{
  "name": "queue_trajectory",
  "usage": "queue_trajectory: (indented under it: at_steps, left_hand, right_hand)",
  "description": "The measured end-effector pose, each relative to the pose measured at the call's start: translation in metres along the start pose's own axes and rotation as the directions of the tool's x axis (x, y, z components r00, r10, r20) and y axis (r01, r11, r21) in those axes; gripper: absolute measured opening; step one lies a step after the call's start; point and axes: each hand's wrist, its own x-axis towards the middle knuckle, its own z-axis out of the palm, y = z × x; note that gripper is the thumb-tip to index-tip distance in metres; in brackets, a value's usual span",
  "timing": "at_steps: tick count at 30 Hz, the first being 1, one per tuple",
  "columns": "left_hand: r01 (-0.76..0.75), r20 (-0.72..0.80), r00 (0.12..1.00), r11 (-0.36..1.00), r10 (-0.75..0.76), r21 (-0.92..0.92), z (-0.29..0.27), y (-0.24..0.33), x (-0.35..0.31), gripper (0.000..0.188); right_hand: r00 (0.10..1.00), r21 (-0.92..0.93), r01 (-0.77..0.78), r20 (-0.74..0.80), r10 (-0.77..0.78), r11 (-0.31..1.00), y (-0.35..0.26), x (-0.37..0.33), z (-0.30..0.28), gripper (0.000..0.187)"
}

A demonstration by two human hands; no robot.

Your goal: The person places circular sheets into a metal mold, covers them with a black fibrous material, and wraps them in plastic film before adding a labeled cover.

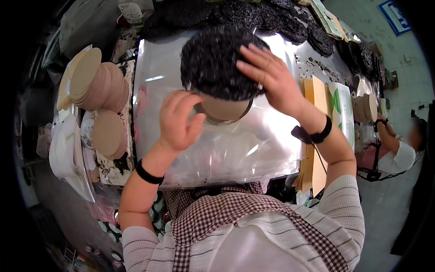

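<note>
A black, rough round cake of dried seaweed point(217, 63) is raised over the table, slightly blurred. My right hand point(272, 79) grips it at the right side, with fingers laid across its face. At its lower left edge is my left hand point(179, 120), fingers loosely bent and thumb apart; whether the fingertips touch the cake is unclear. Below the cake, partly hidden by it, a tan cardboard disc point(226, 109) lies within a dark-rimmed round ring point(235, 121). Both sit on a shiny, clear plastic-covered work surface point(226, 154).
Stacked tan discs point(108, 133) stand at the left, beside white plastic bags point(65, 145). More black cakes point(244, 13) line the far edge, near a bottle point(131, 12). Brown paper sheets point(319, 136) and a green-white packet point(342, 104) lie right. Another person point(389, 152) works at far right.
</note>
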Motion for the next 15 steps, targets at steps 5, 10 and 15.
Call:
queue_trajectory:
  at_steps: [5, 10, 15]
  left_hand:
    - [0.19, 0.407, 0.875, 0.96, -0.262, 0.207, 0.038, 0.008, 0.035, 0.093]
    - [0.227, 0.645, 0.584, 0.862, -0.492, 0.453, 0.046, 0.001, 0.082, 0.116]
    - [0.274, 0.644, 0.535, 0.833, -0.547, 0.48, 0.081, -0.029, 0.05, 0.114]
  right_hand:
    - [0.922, 0.133, -0.029, 0.386, -0.025, 0.991, -0.04, -0.044, 0.049, 0.068]
    - [0.769, 0.161, -0.442, 0.574, 0.28, 0.883, -0.017, 0.0, 0.072, 0.078]
    - [0.605, 0.073, -0.243, 0.791, 0.092, 0.967, 0.003, 0.039, 0.126, 0.074]
